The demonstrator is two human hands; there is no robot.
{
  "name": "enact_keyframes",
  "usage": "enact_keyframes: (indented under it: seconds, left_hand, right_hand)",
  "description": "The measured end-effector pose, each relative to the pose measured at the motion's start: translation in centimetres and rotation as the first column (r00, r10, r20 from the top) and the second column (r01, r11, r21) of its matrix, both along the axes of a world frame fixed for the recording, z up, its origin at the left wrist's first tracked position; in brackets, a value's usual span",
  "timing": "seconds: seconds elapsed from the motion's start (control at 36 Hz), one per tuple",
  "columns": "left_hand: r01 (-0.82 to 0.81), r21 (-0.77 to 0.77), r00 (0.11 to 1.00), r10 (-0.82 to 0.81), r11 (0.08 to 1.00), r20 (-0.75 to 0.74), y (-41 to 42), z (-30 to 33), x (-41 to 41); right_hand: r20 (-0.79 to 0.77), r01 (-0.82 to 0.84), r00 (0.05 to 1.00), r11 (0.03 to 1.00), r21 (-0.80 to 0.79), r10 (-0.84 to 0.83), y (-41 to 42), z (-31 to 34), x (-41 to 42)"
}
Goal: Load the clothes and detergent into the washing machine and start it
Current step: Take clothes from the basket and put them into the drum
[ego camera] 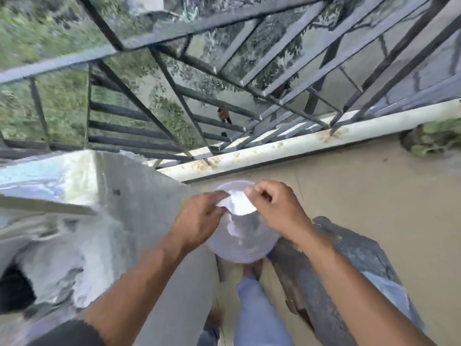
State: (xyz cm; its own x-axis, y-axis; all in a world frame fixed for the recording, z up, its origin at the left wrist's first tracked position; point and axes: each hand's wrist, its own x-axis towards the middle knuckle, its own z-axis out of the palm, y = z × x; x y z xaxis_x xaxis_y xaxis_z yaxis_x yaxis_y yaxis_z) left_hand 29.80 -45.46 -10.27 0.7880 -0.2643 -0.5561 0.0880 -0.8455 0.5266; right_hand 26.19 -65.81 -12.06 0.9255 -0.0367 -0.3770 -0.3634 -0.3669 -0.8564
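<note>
A round white tub (243,242) is held over the gap beside the grey washing machine (119,221). My left hand (199,218) grips the tub's left rim, and its fingertips reach a white packet (239,203) at the tub's mouth. My right hand (272,208) pinches the right side of that packet from above. White powder or plastic shows inside the tub, but blur hides which. The machine's dark drum opening (15,288) lies at the lower left. I see no clothes inside it.
A dark metal grille (224,71) and a white stained ledge (287,146) close off the balcony ahead. A dark blue-grey bundle (349,258) lies right of the tub. Camouflage cloth (434,139) sits at the far right. My blue-trousered leg (257,308) stands below.
</note>
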Motion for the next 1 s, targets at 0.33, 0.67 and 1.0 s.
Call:
enact_keyframes:
  seconds: [0.33, 0.67, 1.0]
  left_hand:
    - [-0.167, -0.677, 0.986, 0.114, 0.717, -0.123, 0.0, 21.2, -3.5]
    - [-0.129, -0.822, 0.964, 0.263, 0.554, 0.026, 10.8, 32.5, -5.5]
    - [-0.492, -0.698, 0.838, 0.499, 0.520, -0.219, 20.2, 24.5, -8.7]
  right_hand:
    - [-0.172, 0.145, 0.969, 0.971, -0.190, -0.178, 2.2, 7.2, -7.4]
    - [-0.345, 0.012, 0.921, 0.900, -0.435, -0.180, 5.6, 10.7, -7.2]
    - [0.090, 0.325, 0.946, 0.927, -0.187, -0.313, 8.9, 28.0, -9.2]
